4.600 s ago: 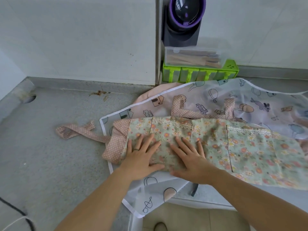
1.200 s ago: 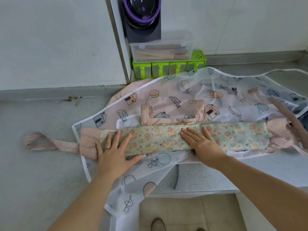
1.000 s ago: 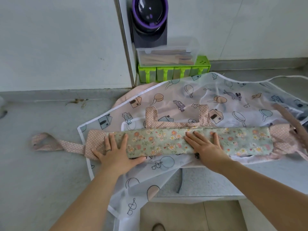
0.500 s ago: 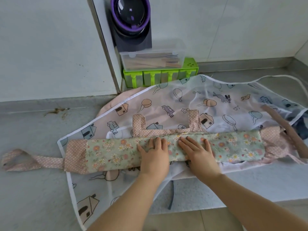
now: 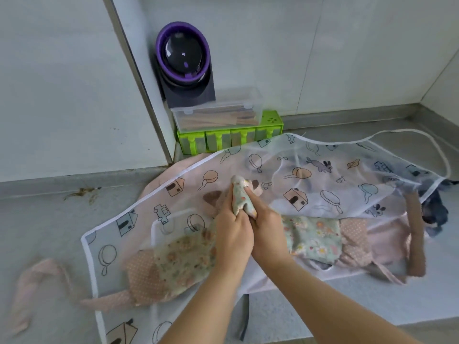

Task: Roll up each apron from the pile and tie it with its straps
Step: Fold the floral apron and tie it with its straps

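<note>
The rolled floral apron with pink dotted ends lies across the counter, bent upward at its middle. My left hand and my right hand sit side by side and both grip that raised middle fold, which pokes up above my fingers. The roll's left half is blurred and droops toward me. A pink dotted strap trails off to the left; another pink strap lies at the right. Underneath lies a translucent white apron printed with houses and balloons, part of the pile.
Against the back wall stand a green divided box, a clear lidded box of wooden utensils and a purple-rimmed black device. Dark blue fabric sticks out at the right. The counter's front edge runs just below my forearms.
My hands went from pressing flat on the roll to gripping its middle and lifting it, so the roll now folds in half. The left end swung toward me.
</note>
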